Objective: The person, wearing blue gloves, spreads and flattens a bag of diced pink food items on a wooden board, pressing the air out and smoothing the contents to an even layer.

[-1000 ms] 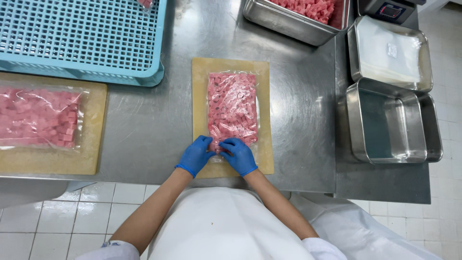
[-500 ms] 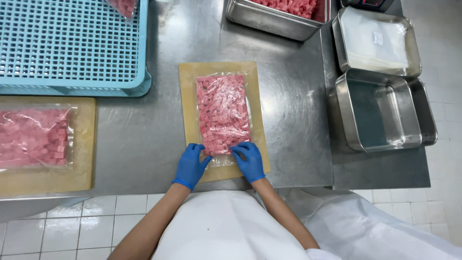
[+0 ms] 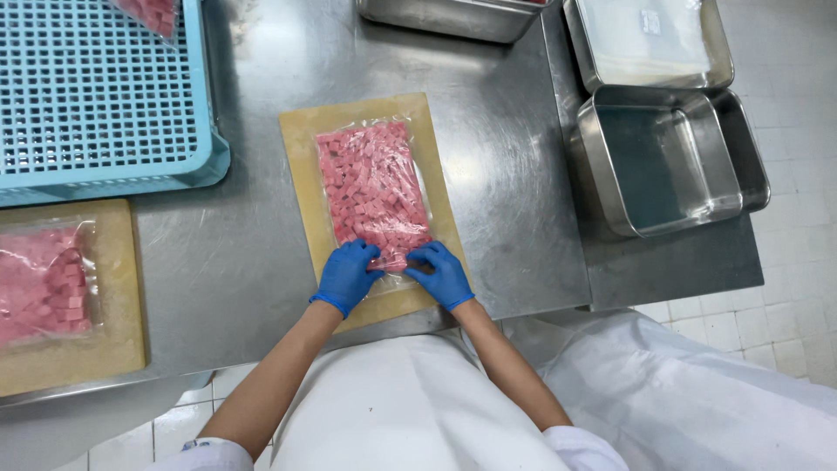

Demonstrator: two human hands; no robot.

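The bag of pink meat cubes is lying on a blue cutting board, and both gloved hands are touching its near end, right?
Not quite. The head view shows the bag of pink meat cubes lying on a tan cutting board, not blue. Both gloved hands, left and right, do touch its near end.

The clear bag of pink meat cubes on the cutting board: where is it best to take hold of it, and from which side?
Probably at the near end of the bag of pink cubes, coming from the person's side. It lies flat on the tan cutting board, and both gloved hands, left hand and right hand, already rest there.
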